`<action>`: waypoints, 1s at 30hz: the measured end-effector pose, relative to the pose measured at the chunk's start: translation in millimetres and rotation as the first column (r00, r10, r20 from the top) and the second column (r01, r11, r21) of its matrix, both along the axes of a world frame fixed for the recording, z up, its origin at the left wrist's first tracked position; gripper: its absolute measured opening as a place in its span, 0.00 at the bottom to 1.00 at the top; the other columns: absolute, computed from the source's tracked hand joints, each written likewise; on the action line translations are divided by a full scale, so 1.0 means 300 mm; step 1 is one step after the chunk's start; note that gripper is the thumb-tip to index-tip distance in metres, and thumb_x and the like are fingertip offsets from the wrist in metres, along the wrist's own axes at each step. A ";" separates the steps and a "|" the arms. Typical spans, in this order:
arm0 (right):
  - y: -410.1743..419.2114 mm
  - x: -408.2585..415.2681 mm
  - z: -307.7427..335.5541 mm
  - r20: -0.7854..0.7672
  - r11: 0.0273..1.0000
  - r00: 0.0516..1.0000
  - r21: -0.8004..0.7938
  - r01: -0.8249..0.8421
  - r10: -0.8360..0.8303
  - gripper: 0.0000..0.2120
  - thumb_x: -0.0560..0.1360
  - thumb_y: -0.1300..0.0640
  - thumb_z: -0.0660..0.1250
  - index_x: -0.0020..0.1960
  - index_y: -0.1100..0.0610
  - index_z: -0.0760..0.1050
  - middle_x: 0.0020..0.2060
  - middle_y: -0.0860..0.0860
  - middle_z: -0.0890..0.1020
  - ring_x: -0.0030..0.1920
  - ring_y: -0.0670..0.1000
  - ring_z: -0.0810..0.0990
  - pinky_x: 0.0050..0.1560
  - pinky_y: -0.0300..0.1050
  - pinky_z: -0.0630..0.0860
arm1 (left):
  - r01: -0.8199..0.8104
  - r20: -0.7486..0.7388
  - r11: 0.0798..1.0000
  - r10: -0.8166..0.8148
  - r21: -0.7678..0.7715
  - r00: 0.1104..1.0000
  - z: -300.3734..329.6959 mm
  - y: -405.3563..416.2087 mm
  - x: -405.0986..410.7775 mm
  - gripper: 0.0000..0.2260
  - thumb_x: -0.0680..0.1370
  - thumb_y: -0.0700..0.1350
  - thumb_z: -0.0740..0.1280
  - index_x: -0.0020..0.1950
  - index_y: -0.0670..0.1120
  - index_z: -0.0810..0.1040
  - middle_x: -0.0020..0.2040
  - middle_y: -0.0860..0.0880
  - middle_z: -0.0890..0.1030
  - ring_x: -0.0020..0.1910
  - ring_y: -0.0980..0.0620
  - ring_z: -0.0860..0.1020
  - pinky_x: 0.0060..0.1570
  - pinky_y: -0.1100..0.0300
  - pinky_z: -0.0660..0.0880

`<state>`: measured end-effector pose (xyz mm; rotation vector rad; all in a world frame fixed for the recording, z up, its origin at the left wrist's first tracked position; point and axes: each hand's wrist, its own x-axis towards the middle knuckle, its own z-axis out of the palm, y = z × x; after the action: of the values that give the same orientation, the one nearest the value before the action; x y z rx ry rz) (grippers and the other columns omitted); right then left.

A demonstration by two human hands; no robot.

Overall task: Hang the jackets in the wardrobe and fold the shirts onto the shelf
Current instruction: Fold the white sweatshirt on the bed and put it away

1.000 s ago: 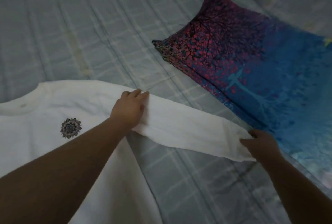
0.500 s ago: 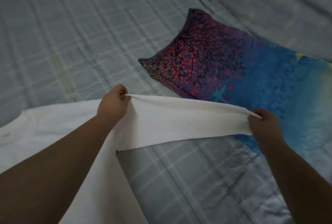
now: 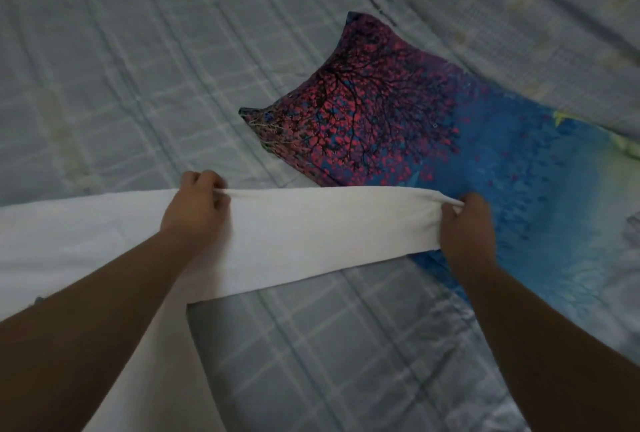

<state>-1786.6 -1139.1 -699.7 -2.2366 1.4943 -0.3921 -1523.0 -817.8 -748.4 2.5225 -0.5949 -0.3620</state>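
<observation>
On the checked bedsheet (image 3: 138, 85), beside the pillow, you hold one white shirt's sleeve taut.

No writing is legible anywhere. Your left hand (image 3: 197, 209) pinches the soft white shirt (image 3: 311, 234) at the sleeve's upper edge; your right hand (image 3: 465, 227) grips the cuff, which overlaps one pillow (image 3: 398, 126) printed with red blossoms and blue. The shirt's body lies left of the pillow.

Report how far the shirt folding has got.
Done: nothing looks folded; the white shirt lies spread on the plaid bedsheet. In hand: the left hand and right hand pinch its sleeve, lifted beside the printed pillow. Left: folding this shirt and shelving it; no wardrobe or jackets in view.
</observation>
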 end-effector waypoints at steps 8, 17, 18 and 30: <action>0.090 0.013 0.139 0.248 0.983 0.958 0.148 0.111 -0.146 0.14 0.76 0.53 0.67 0.58 0.61 0.74 0.46 0.54 0.74 0.48 0.53 0.74 0.46 0.47 0.70 | 0.049 -0.056 0.984 -0.059 -0.172 0.997 0.097 0.064 -0.046 0.25 0.73 0.32 0.64 0.70 0.41 0.69 0.68 0.38 0.65 0.56 0.40 0.75 0.60 0.58 0.68; 0.500 0.218 0.416 0.622 0.945 0.783 0.267 -0.189 -0.019 0.04 0.77 0.60 0.68 0.47 0.54 0.73 0.38 0.48 0.76 0.35 0.40 0.74 0.38 0.35 0.72 | -0.044 -0.270 0.958 -0.035 -0.282 0.962 0.316 0.270 -0.138 0.19 0.77 0.37 0.62 0.65 0.53 0.70 0.54 0.54 0.78 0.41 0.54 0.78 0.42 0.59 0.73; 0.565 0.257 0.438 0.640 0.929 0.768 0.287 -0.234 -0.004 0.06 0.76 0.59 0.69 0.44 0.51 0.73 0.37 0.46 0.77 0.35 0.40 0.74 0.39 0.37 0.73 | -0.047 -0.321 0.947 -0.061 -0.318 0.945 0.335 0.298 -0.153 0.17 0.77 0.37 0.62 0.62 0.54 0.72 0.51 0.55 0.80 0.42 0.53 0.79 0.42 0.57 0.76; 1.526 0.477 0.327 0.606 0.610 0.768 0.534 -0.585 0.205 0.02 0.79 0.53 0.65 0.52 0.49 0.75 0.45 0.46 0.82 0.45 0.43 0.81 0.50 0.44 0.78 | -0.736 -0.886 0.520 -0.102 -0.434 0.451 0.470 0.802 -0.204 0.23 0.83 0.59 0.51 0.60 0.46 0.78 0.50 0.45 0.84 0.48 0.48 0.83 0.43 0.53 0.80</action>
<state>-1643.6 -681.3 -601.6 -1.5921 0.6326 -0.1655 -1584.4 -577.3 -607.3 1.2088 0.2347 -0.8549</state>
